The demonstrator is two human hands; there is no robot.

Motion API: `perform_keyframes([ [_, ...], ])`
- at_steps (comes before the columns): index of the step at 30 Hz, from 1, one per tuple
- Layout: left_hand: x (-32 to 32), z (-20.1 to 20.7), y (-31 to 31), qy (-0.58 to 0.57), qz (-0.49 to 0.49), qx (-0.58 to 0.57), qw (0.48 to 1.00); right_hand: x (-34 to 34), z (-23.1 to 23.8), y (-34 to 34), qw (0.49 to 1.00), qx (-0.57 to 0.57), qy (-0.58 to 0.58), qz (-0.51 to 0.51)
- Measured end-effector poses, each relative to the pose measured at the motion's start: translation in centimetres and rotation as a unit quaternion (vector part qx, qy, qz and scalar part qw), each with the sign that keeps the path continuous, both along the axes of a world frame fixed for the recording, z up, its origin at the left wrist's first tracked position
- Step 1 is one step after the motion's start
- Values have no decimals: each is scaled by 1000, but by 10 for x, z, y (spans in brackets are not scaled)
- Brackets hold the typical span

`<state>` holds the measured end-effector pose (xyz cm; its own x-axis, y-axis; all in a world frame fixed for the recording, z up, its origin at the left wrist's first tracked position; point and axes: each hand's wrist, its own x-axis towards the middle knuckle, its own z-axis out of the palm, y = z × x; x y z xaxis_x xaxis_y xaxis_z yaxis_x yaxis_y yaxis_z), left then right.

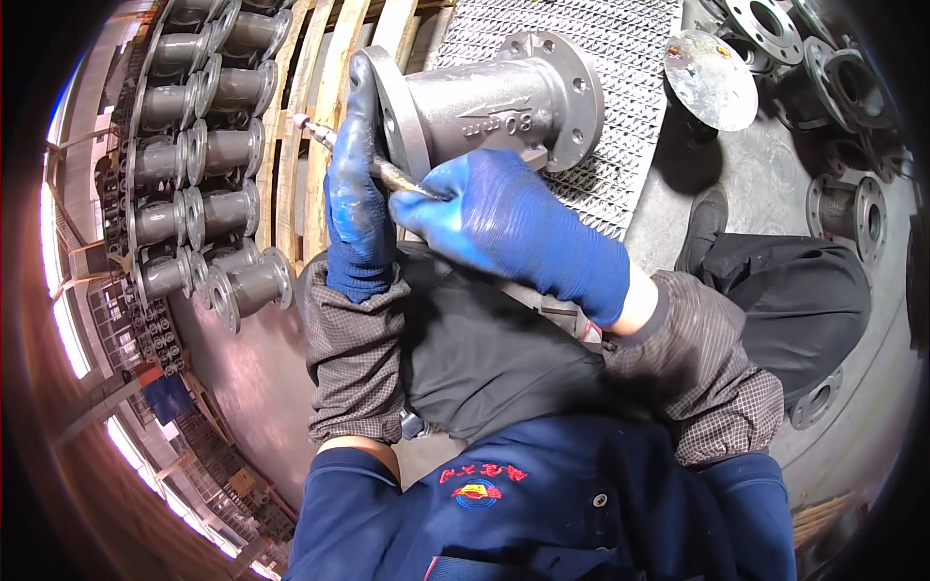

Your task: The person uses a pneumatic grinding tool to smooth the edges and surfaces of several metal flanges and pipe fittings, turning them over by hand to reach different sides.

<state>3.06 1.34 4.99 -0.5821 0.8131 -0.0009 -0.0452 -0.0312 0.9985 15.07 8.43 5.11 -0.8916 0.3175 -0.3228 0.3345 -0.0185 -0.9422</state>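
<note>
Just beyond both hands (pixel 355 189) (pixel 484 208) | grey flanged casting (pixel 484 108) | left beside flange (pixel 407 116)

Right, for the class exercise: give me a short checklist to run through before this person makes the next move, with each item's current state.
1. Gloves on both hands: ok; left hand and right hand wear blue gloves.
2. Slim tool gripped: ok; the right hand closes around its rear end.
3. Tool tip apart from the casting: ok; it pokes out left of the left hand.
4. Left hand out of the tool's line: not ok; the tool's shaft crosses it.
5. Casting secured: cannot tell; it lies on its side, underside hidden.
6. Tool stopped: cannot tell from a still.
</note>
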Motion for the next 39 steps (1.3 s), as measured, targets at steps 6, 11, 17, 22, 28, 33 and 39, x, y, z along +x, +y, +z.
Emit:
perform_keyframes([
  [6, 24, -4, 6, -66, -10, 6, 998, 24, 1, -15, 890, 435, -19, -132],
  [11, 21, -18, -10, 404, -8, -87, 911, 84, -28, 21, 869, 390, 28, -303],
  [17, -21, -46, -11, 491, 11, 8, 871, 127, -125, 66, 844, 353, -312, -256],
  [22, -35, -52, -26, 577, -14, -29, 816, 89, -130, 118, 815, 491, -240, -193],
  [28, -41, -46, -35, 613, -6, -39, 789, 155, -102, 95, 946, 108, -100, -288],
  [33, -38, -54, -36, 253, 61, -47, 964, 190, -85, 76, 945, -150, -38, -287],
  [39, -39, -38, -32, 409, -14, -91, 908, 196, -86, 75, 948, -253, 65, -182],
])
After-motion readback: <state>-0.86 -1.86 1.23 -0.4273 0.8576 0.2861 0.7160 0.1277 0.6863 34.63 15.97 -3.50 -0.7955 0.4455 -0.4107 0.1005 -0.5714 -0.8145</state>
